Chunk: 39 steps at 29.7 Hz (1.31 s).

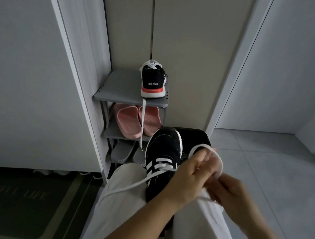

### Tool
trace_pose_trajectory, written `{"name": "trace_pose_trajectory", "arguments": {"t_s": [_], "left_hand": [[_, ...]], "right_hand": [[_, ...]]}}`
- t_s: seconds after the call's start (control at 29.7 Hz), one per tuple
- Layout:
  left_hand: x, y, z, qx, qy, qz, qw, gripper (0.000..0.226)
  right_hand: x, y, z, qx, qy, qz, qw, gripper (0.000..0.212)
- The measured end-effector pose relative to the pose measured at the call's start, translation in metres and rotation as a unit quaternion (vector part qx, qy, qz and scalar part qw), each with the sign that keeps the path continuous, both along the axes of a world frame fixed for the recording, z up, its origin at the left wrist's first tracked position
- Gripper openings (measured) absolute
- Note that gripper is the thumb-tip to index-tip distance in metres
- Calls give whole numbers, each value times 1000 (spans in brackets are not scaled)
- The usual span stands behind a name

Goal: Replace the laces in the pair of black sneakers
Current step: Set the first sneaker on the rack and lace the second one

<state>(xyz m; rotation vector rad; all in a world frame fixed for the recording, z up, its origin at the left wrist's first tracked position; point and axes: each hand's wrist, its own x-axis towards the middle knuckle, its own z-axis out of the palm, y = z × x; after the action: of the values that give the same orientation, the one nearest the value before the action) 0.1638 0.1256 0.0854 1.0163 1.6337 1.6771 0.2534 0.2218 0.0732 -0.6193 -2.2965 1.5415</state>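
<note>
A black sneaker point(163, 152) with white stripes lies between my knees, toe pointing away. A white lace point(124, 187) runs from its eyelets across my left thigh, and its other part loops above my hands. My left hand point(189, 177) pinches the lace loop just right of the sneaker. My right hand point(229, 191) pinches the same lace close beside it. The second black sneaker point(153, 82) stands on the top shelf of the grey shoe rack point(120, 93), heel toward me, with a white lace point(142, 121) hanging down over the shelf edge.
Pink slippers point(132, 120) sit on the rack's middle shelf and grey slippers point(123, 152) below. A black stool point(194, 137) lies behind the sneaker. A dark doormat point(13, 201) covers the floor at left; grey tiles point(265, 172) stretch to the right. White cabinet panels stand on both sides.
</note>
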Motion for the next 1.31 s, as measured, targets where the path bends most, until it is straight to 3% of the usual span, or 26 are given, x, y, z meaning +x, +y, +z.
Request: {"name": "trace_pose_trajectory", "arguments": {"t_s": [0.07, 0.13, 0.2, 0.3, 0.44, 0.54, 0.61, 0.67, 0.74, 0.81, 0.84, 0.91, 0.94, 1.04, 1.14, 1.24, 1.31], "left_hand": [[2, -4, -7, -19, -56, -35, 998, 44], [8, -10, -15, -19, -88, -59, 994, 34], [8, -16, -21, -36, -54, -46, 997, 24], [-7, -36, -22, -84, -2, -39, 996, 17], [-37, -85, -9, -123, 9, -38, 992, 9], [-60, -127, 3, -164, 26, -31, 986, 30], [-75, -152, 6, -166, 6, 30, 986, 55], [-86, -168, 6, -156, -29, 108, 982, 61], [-83, -164, 6, -179, -28, 123, 976, 34], [-70, -146, 2, -215, 8, 95, 972, 13], [-63, -135, -1, -223, 34, 64, 972, 17], [-46, -111, -2, -222, 63, 5, 973, 17], [-40, -101, -2, -214, 71, -15, 974, 14], [-30, -85, 0, -186, 74, -38, 979, 13], [-36, -95, 1, -204, 51, -50, 976, 6], [-49, -109, -1, -217, 19, -25, 976, 5], [-53, -113, -1, -221, 13, -25, 975, 6]], "right_hand": [[-2, 0, 11, -125, 97, -21, 987, 51], [-3, 3, 21, -167, 151, -50, 973, 43], [-3, 10, 29, -128, 169, -81, 974, 30], [2, 27, 29, -82, 188, -153, 967, 45], [10, 51, 20, -74, 177, -238, 952, 35], [8, 64, 3, 7, 117, -276, 954, 29], [7, 70, -7, -12, 99, -296, 950, 25], [7, 74, -14, -33, 71, -308, 948, 18], [6, 76, -21, -6, -16, -269, 963, 15], [6, 65, -24, 67, -128, -209, 967, 34], [5, 55, -23, 147, -124, -179, 965, 49], [-2, 22, -11, 267, 1, -83, 960, 48], [-7, 1, -5, 269, 35, -9, 962, 38], [-19, -43, -1, 130, -20, 174, 976, 26], [-14, -25, -10, 102, 5, 110, 989, 35], [-3, 3, -10, 70, -10, 52, 996, 22], [3, 17, -11, 119, -44, 23, 992, 32]]}}
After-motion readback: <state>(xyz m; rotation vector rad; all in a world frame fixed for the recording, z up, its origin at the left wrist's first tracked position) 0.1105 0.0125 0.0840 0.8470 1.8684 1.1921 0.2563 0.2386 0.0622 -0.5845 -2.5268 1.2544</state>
